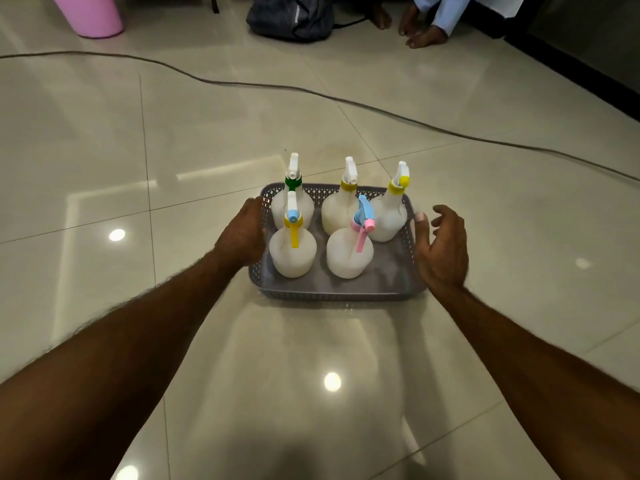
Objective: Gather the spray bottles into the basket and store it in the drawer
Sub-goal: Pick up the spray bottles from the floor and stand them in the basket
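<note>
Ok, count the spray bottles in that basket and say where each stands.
5, all upright in the grey basket: far row, green-collared bottle left, yellow-collared bottle middle, yellow-nozzled bottle right; near row, yellow-triggered bottle left, pink-and-blue bottle right. None looks hidden.

No readable text, labels, brands or numbers from my feed. Spray bottles in basket: plain white bodies, no print visible. Backpack at far edge: light mark, too blurred to read.
</note>
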